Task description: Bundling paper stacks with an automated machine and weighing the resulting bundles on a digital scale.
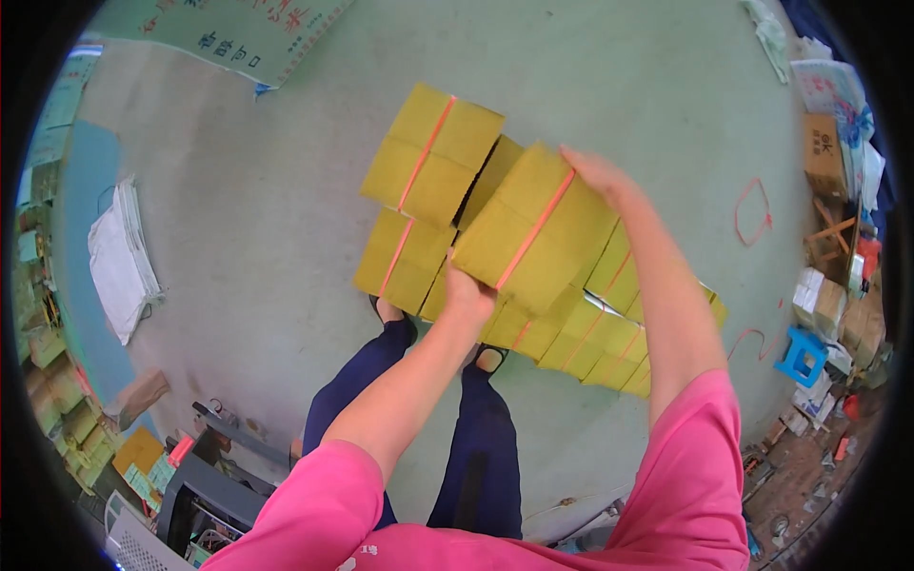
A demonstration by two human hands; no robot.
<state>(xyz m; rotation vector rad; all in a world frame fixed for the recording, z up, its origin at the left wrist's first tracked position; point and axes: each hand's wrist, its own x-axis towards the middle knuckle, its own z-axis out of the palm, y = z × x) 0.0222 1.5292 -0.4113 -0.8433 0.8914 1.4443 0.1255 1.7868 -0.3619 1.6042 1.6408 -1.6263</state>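
Observation:
Between my two hands is a yellow paper-wrapped bundle point(543, 224) with a pink strap around it, held tilted above a stack of similar bundles. My left hand point(468, 288) grips its near left corner, fingers partly hidden beneath. At the far right corner, my right hand point(595, 173) is closed on the edge, its fingertips hidden behind. Another strapped yellow bundle point(428, 152) lies on top of the stack at the far left. Below it sits a further yellow bundle point(400, 259). Several more yellow bundles point(590, 333) stand in rows at the right, partly covered by the held one.
My feet stand at the stack's near edge. Folded white sacks point(126, 257) lie on the floor at the left. A dark grey machine or cart point(214, 476) is at the near left. Loose pink straps point(754, 214), a blue stool point(803, 355) and cardboard boxes point(824, 157) are at the right.

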